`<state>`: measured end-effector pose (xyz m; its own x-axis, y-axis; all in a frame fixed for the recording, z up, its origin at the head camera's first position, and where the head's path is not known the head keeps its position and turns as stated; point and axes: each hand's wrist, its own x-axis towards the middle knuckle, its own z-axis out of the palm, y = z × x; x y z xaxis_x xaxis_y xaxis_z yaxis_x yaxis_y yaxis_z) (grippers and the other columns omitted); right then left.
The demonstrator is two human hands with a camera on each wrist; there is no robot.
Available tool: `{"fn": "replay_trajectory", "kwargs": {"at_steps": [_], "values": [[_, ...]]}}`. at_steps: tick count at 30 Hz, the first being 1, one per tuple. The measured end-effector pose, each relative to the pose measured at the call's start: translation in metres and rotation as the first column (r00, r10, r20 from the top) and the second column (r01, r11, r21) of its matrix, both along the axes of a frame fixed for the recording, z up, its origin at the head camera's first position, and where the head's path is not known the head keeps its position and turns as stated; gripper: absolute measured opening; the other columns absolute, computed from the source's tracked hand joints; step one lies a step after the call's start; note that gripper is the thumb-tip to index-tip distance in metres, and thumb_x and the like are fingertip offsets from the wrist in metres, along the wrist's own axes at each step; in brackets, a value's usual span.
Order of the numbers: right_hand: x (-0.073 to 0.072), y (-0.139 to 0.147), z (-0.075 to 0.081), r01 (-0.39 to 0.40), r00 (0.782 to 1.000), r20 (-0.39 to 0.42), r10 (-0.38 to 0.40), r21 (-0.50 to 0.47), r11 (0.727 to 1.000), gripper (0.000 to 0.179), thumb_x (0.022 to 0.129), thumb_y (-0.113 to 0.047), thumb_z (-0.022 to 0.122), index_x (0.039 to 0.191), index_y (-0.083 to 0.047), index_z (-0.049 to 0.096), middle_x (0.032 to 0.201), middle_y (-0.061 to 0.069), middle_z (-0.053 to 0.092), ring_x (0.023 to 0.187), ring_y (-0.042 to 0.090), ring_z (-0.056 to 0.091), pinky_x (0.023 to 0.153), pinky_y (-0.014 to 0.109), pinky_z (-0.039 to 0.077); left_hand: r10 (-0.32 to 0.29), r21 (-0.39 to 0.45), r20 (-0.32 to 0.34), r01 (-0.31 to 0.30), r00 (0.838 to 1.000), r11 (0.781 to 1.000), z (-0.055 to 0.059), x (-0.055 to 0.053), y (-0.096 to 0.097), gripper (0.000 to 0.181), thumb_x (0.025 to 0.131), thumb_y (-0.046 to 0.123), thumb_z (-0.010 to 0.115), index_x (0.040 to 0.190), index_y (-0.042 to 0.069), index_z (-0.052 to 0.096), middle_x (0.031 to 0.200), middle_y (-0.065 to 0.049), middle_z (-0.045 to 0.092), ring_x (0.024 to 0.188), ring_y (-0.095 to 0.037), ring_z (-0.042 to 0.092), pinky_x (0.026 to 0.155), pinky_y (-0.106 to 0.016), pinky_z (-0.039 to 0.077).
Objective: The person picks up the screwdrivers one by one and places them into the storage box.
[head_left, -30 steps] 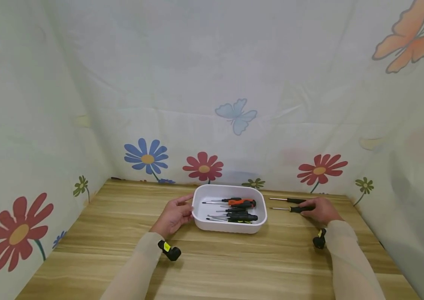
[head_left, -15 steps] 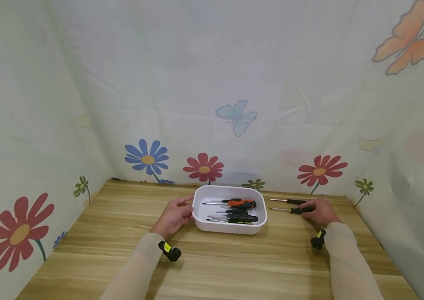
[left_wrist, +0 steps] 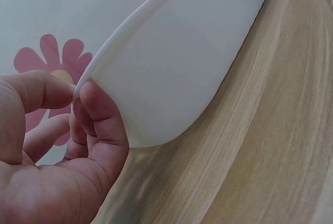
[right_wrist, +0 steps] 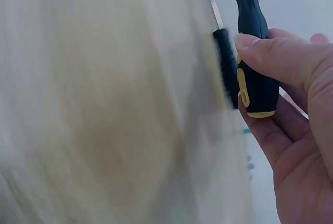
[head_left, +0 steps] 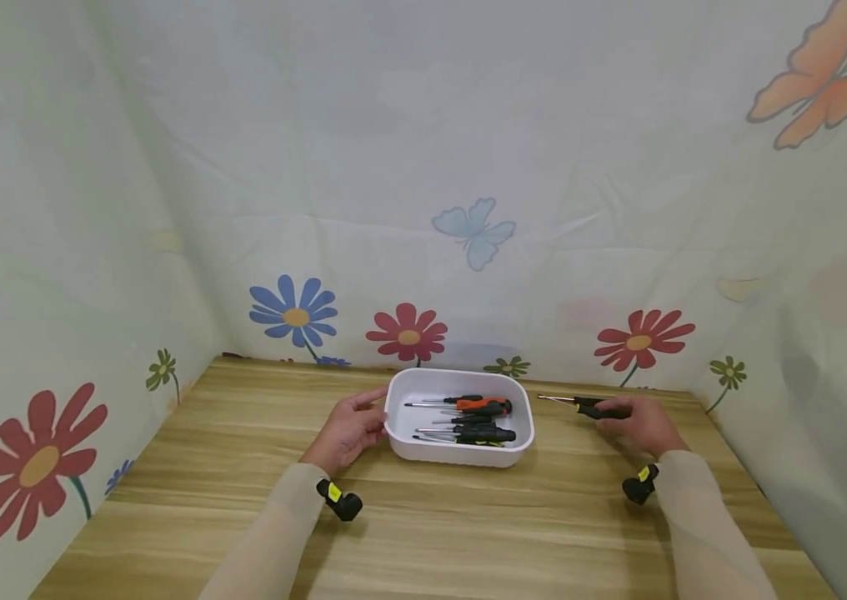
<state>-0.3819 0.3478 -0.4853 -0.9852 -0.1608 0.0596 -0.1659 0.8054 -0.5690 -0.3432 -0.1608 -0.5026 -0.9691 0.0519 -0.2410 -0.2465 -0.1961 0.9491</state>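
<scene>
My left hand [head_left: 348, 435] pinches the left rim of a white plastic box [head_left: 453, 455]; the left wrist view shows thumb and fingers meeting at the box's edge [left_wrist: 156, 57]. Inside the box lie several screwdrivers with dark handles, one of them orange and black [head_left: 479, 406]. To the right, my right hand [head_left: 643, 423] holds a black-and-yellow screwdriver [right_wrist: 253, 10] by its handle, raised off the table. Behind it on the table lies another screwdriver with a black handle [right_wrist: 225, 67], partly covered by the held one in the head view.
Everything stands on a wood-grain table [head_left: 468, 533]. A pale cloth backdrop [head_left: 318, 167] with printed flowers and butterflies rises behind the table and along both sides. The box stands near the table's back edge.
My right hand has lifted the black-and-yellow screwdriver from the table, and it now overlaps the other one in the head view. My left hand and the box have stayed put.
</scene>
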Motion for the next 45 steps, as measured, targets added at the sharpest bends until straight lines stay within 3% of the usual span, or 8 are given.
{"fn": "replay_trajectory", "kwargs": {"at_steps": [6,12,18,29,37,45], "values": [[0.002,-0.008,0.021,-0.040,0.999,-0.030,0.039,-0.048,0.998,0.029,0.092,-0.018,0.077,0.120,-0.010,0.077,0.124,0.021,0.071,0.108,0.034,0.067,0.091,0.049,0.057,0.007,-0.005,0.010,-0.007,1.000,1.000,0.004,-0.001,0.001,0.058,0.094,-0.003,0.063,0.148,0.015,0.056,0.104,-0.012,0.061,0.078,-0.021,0.061,0.073,-0.030,0.058],[0.005,-0.017,0.037,-0.056,0.998,-0.037,0.056,-0.014,0.998,0.029,0.091,-0.022,0.079,0.118,-0.013,0.078,0.118,0.016,0.073,0.099,0.027,0.066,0.085,0.043,0.057,-0.006,-0.023,0.012,0.006,1.000,1.000,0.005,-0.002,0.000,0.058,0.095,-0.002,0.062,0.150,0.015,0.054,0.104,-0.011,0.059,0.080,-0.020,0.061,0.075,-0.030,0.058],[0.010,-0.030,0.048,-0.058,0.998,-0.018,0.058,-0.002,0.998,0.031,0.090,-0.031,0.080,0.119,-0.020,0.079,0.121,0.012,0.074,0.105,0.028,0.067,0.091,0.048,0.058,-0.009,-0.022,0.001,0.009,1.000,1.000,0.004,-0.002,-0.001,0.057,0.095,-0.003,0.062,0.149,0.014,0.054,0.104,-0.011,0.058,0.079,-0.020,0.061,0.074,-0.029,0.057],[0.010,-0.057,0.052,-0.122,0.992,-0.046,0.119,-0.070,0.990,0.027,0.089,-0.026,0.080,0.115,-0.017,0.080,0.116,0.012,0.075,0.099,0.023,0.069,0.082,0.039,0.061,-0.009,-0.007,0.002,0.009,1.000,1.000,0.002,-0.001,0.001,0.057,0.095,-0.003,0.061,0.149,0.013,0.054,0.103,-0.011,0.059,0.077,-0.020,0.060,0.073,-0.029,0.057],[0.010,-0.081,0.054,-0.146,0.989,-0.039,0.143,-0.098,0.984,0.025,0.088,-0.021,0.081,0.112,-0.015,0.081,0.107,0.010,0.077,0.085,0.018,0.066,0.072,0.029,0.055,-0.008,-0.020,0.000,0.008,1.000,1.000,0.003,0.000,0.001,0.057,0.095,-0.003,0.061,0.149,0.013,0.054,0.105,-0.012,0.059,0.078,-0.020,0.060,0.073,-0.029,0.057],[0.009,-0.099,0.055,-0.192,0.981,-0.031,0.190,-0.153,0.969,0.023,0.087,-0.016,0.082,0.110,-0.013,0.082,0.106,0.010,0.078,0.082,0.017,0.066,0.070,0.029,0.055,0.002,-0.015,0.012,-0.002,1.000,1.000,0.002,0.001,0.000,0.054,0.097,-0.002,0.061,0.147,0.016,0.057,0.113,-0.017,0.059,0.078,-0.021,0.060,0.072,-0.029,0.058]]}}
